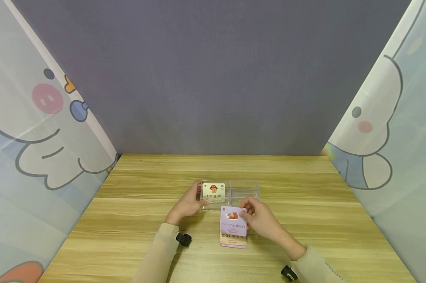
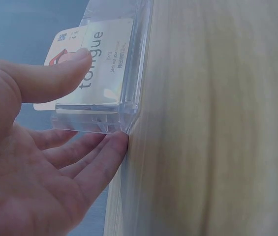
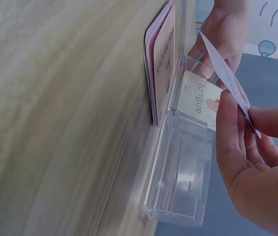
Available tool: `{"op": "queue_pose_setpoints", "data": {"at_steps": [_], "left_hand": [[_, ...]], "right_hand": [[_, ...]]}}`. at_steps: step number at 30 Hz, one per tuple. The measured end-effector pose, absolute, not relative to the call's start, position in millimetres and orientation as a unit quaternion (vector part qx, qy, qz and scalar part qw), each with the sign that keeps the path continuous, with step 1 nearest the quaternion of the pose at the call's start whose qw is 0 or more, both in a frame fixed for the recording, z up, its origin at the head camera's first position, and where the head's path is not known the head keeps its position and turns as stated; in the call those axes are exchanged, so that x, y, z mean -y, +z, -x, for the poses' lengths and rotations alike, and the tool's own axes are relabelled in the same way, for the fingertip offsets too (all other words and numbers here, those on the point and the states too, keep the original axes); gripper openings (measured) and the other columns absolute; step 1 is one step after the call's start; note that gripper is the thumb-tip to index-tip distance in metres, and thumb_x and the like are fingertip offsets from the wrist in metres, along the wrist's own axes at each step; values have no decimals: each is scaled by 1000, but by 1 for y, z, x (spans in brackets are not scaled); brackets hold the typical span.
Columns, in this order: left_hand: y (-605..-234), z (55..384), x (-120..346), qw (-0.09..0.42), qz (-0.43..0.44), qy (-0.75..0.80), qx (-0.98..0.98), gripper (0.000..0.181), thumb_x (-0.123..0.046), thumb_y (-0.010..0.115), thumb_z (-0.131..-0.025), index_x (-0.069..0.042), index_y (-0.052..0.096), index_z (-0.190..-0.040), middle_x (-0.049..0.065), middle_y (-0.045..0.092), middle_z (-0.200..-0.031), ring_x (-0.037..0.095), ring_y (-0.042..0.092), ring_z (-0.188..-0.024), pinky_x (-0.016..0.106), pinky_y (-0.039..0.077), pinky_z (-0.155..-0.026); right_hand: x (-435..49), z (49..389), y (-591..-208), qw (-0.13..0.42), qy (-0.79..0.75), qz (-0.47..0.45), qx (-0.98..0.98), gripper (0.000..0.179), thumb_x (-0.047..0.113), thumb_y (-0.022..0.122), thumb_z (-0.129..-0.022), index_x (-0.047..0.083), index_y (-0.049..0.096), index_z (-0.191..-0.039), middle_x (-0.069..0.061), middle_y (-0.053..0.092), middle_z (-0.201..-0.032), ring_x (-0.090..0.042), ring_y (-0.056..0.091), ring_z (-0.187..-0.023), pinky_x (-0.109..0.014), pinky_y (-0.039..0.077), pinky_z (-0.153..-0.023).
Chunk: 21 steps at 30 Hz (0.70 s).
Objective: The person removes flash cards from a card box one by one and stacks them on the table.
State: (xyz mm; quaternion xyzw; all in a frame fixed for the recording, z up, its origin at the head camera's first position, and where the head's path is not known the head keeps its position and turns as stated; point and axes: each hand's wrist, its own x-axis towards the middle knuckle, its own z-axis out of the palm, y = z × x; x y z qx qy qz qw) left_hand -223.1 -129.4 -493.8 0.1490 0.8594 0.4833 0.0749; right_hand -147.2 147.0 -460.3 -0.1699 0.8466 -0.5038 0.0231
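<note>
A clear plastic card box (image 1: 244, 189) with two compartments sits on the table. A cream card reading "tongue" (image 1: 214, 192) stands tilted in its left compartment. My left hand (image 1: 189, 202) holds the box by its left end, the thumb at the front by the card and the fingers along the outer side. Between thumb and fingers, my right hand (image 1: 260, 219) pinches a lilac "running shoes" card (image 1: 233, 227) by its right edge. That card is raised over a small stack of cards (image 1: 233, 240), topped by one reading "play tennis", just in front of the box.
The wood-grain table (image 1: 138, 184) carries the box and cards near its middle. A grey panel (image 1: 216, 78) rises at the far edge. Cartoon-printed curtains (image 1: 411, 157) hang on both sides. Black bands (image 1: 183, 239) are on both wrists.
</note>
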Motion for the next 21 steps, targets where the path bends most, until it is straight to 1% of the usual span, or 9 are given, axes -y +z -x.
{"op": "queue_pose_setpoints", "data": {"at_steps": [4, 11, 21], "left_hand": [[-494, 223, 129, 76, -144, 480, -862, 78, -12, 75, -92, 0, 30, -154, 15, 57, -125, 31, 58, -115, 50, 48, -100], [-494, 223, 130, 76, -141, 475, -865, 78, -14, 76, -92, -1, 29, -154, 16, 57, -126, 32, 58, -116, 51, 48, -100], [-493, 222, 129, 78, -132, 468, -870, 80, -15, 76, -92, -2, 28, -155, 16, 57, -127, 33, 57, -118, 52, 46, -103]], "right_hand": [[-146, 146, -462, 34, -500, 170, -849, 16, -7, 68, -91, 4, 59, -99, -4, 57, -83, -14, 55, -69, -31, 56, -50], [-145, 144, -465, 53, -502, 175, -846, 15, -7, 67, -92, 3, 58, -99, -4, 56, -82, -13, 55, -68, -39, 58, -51], [-144, 144, -470, 80, -509, 176, -839, 13, -7, 65, -92, 1, 59, -100, -6, 58, -83, -17, 59, -68, -37, 59, -52]]}}
